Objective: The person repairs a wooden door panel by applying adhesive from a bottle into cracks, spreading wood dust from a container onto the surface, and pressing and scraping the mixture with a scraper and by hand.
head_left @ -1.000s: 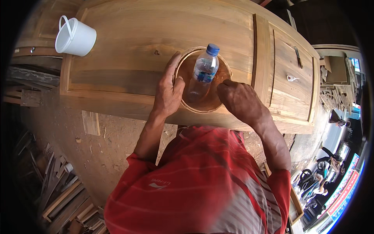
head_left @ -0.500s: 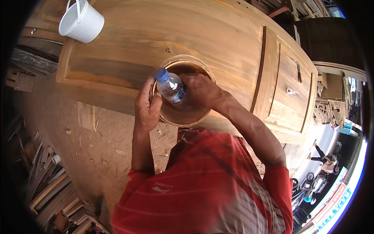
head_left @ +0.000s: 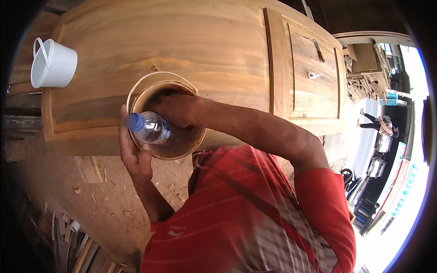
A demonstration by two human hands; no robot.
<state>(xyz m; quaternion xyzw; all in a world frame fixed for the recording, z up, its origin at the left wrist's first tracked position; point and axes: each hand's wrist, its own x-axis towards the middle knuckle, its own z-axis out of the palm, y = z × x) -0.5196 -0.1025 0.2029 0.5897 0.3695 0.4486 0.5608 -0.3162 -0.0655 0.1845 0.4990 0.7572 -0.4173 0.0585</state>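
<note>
A brown-stained bucket (head_left: 189, 140) is in front of my body at the near edge of a wooden door panel, its thin handle (head_left: 146, 75) standing up on the far side. My left hand (head_left: 133, 157) grips the bucket's left wall, fingers outside and thumb at the rim. Tilted inside the bucket is a clear plastic bottle (head_left: 154, 129) with a blue cap, leaning on the rim beside my left thumb. My right hand (head_left: 175, 109) reaches into the bucket to the right of the bottle; its fingers are hidden, so what they touch cannot be seen.
The panelled wooden door (head_left: 214, 54) lies flat across the view. On it are a white bucket (head_left: 61, 66) at the far left, a dark-handled tool (head_left: 318, 51) and a small white object (head_left: 314, 75) at right. Wood offcuts (head_left: 79, 241) lie lower left. A person (head_left: 384, 126) is in the distance.
My view has turned, so the door and white bucket sit further left. My right hand has gone deeper into the bucket. The bucket's handle now stands out beyond its rim.
</note>
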